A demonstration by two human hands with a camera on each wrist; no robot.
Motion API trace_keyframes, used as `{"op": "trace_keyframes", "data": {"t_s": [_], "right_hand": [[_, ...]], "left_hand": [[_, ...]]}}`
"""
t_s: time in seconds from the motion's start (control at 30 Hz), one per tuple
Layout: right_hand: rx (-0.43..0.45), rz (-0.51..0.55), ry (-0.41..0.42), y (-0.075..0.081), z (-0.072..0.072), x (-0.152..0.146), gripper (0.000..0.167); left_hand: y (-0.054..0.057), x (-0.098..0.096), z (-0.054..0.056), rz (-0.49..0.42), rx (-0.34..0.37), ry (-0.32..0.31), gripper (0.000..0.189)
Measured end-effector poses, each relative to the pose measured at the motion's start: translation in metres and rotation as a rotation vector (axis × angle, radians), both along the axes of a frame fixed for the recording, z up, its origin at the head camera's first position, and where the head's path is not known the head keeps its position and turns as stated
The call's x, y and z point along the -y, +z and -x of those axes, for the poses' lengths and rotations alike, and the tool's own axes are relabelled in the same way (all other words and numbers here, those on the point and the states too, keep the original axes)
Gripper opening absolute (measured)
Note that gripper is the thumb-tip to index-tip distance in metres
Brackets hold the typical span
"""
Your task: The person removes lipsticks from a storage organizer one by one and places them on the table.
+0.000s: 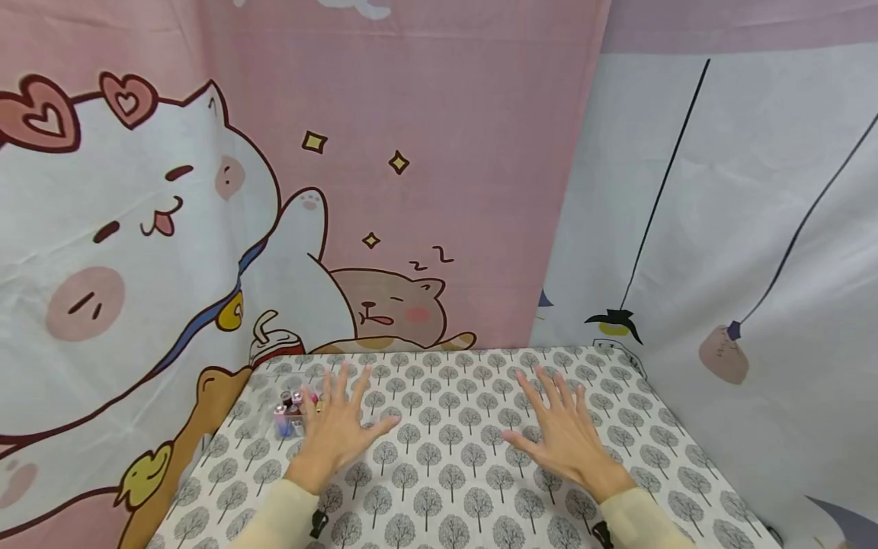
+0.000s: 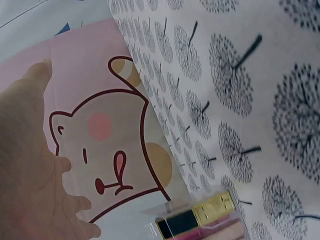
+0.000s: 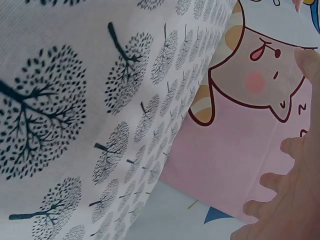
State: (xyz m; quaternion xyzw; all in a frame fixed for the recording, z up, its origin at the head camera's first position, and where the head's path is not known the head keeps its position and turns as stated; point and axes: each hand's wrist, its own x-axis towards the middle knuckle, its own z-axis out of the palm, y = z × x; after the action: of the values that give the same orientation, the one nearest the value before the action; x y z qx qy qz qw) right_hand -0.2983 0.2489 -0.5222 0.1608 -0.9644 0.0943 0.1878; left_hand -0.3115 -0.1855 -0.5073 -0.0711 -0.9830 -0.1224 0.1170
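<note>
My left hand (image 1: 334, 433) hovers over the left part of the table with its fingers spread, holding nothing. Just beside it, partly covered by its fingers in the head view, stands a group of small cosmetic bottles (image 1: 283, 421) in a clear plastic container. The left wrist view catches a gold-and-black piece (image 2: 200, 216) from that group at its bottom edge; its exact kind is hard to tell. On the other side my right hand (image 1: 568, 436) is held out above the cloth, fingers apart and nothing in it. In the right wrist view its fingers (image 3: 295, 172) line the right edge.
A white cloth printed with grey trees (image 1: 453, 450) covers the table. Behind it hangs a pink curtain (image 1: 466, 183) with cartoon animals, which continues along the left side. A pale curtain (image 1: 686, 252) borders the right side.
</note>
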Motion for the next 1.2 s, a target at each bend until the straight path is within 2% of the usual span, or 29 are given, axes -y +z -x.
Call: {"op": "trace_keyframes", "data": {"t_s": [0.13, 0.43, 0.6, 0.87, 1.07, 1.2], "right_hand": [[-0.008, 0.010, 0.019, 0.003, 0.002, 0.004, 0.108], [0.001, 0.040, 0.044, 0.008, 0.004, 0.018, 0.106], [0.000, 0.053, 0.072, 0.010, 0.004, 0.028, 0.104], [-0.020, 0.052, 0.124, 0.012, 0.005, 0.044, 0.104], [-0.045, 0.036, 0.150, 0.013, 0.009, 0.058, 0.102], [-0.016, 0.050, 0.167, 0.015, 0.012, 0.067, 0.103]], "left_hand": [[0.004, 0.008, 0.005, -0.005, -0.001, 0.004, 0.117], [0.002, 0.038, 0.014, -0.017, 0.012, 0.019, 0.128], [-0.002, 0.057, 0.016, -0.033, 0.036, 0.035, 0.135], [-0.016, 0.090, 0.026, -0.061, 0.055, 0.048, 0.140], [-0.014, 0.110, 0.032, -0.059, 0.044, 0.039, 0.143], [-0.013, 0.123, 0.035, -0.106, 0.087, 0.044, 0.151]]}}
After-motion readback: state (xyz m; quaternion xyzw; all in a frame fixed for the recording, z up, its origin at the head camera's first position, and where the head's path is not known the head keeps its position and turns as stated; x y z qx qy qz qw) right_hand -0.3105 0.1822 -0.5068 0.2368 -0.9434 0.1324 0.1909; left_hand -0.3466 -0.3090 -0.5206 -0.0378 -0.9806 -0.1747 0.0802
